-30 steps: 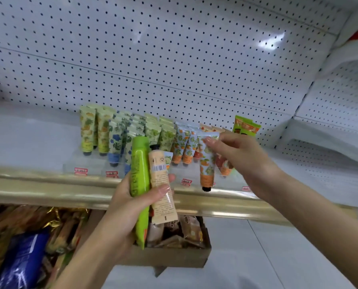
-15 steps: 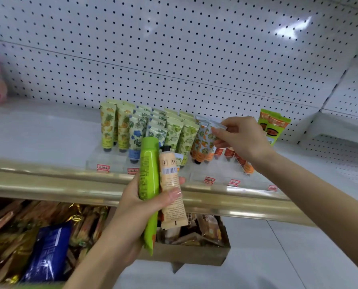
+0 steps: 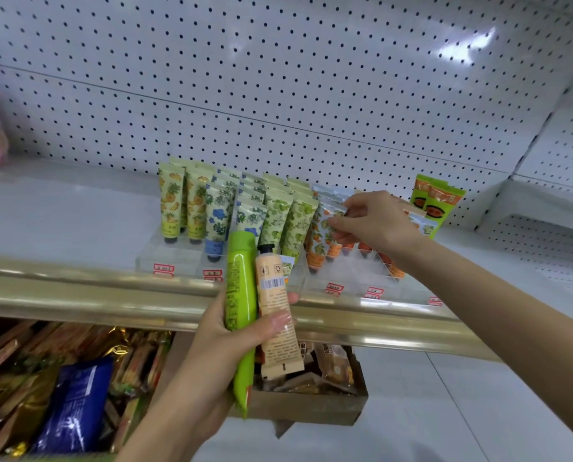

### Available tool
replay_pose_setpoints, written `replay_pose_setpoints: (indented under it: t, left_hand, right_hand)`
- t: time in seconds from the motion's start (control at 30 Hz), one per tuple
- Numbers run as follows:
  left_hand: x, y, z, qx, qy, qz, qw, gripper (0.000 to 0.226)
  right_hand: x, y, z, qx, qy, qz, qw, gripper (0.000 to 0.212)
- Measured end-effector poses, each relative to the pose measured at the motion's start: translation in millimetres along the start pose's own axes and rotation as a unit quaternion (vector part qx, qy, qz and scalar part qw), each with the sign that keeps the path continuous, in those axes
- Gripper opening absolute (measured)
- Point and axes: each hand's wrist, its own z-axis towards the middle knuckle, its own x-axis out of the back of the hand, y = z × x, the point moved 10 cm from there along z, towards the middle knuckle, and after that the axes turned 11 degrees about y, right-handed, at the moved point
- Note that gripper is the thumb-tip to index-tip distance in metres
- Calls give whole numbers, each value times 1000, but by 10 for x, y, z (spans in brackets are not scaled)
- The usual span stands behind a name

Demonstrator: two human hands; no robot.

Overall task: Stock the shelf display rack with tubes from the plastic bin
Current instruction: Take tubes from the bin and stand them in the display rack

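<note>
While the right hand [image 3: 375, 225] pinches the crimped top of the small tube printed with orange fruit [image 3: 325, 236], the step in hand looks to be seating it cap-down in the clear acrylic display rack [image 3: 351, 278] at the middle right of the frame. To do it well, I would keep the tube upright, line its cap up with a free slot in the orange row, and lower it straight, so that it does not knock the neighbouring tubes [image 3: 314, 256], which stand close side by side. The tube is slim and pale, with orange fruit and green leaves, its flat sealed end uppermost. The left hand [image 3: 218, 338], at lower centre, grips a bright green plastic tube [image 3: 240, 281] and a peach tube with a barcode label [image 3: 275, 308] together. The plastic bin is not in view.
</note>
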Motion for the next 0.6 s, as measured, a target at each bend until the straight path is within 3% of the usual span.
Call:
replay_pose_setpoints:
  t: [0.2, 0.33, 0.4, 0.5, 0.53, 0.6]
  left_hand:
    - [-84, -106, -56, 16, -26, -1, 1000, 57]
    - [-86, -154, -74, 20, -23, -5, 1000, 57]
    - [-81, -159, -82, 19, -18, -10, 1000, 54]
    - [-50, -167, -82, 20, 2, -33, 999, 44]
    - [-47, -169, -82, 20, 8, -40, 999, 42]
    - [-48, -176, -84, 19, 22, -55, 998, 45]
  right_hand:
    - [-9, 8, -3, 8, -7, -9, 1000, 18]
    - [66, 3, -37, -2, -7, 23, 1000, 9]
    - [190, -13, -74, 2, 15, 20, 1000, 17]
    - [421, -123, -357, 31, 67, 49, 996, 12]
    - [401, -123, -521, 30, 52, 65, 996, 12]
    - [131, -17, -939, -7, -55, 96, 994, 17]
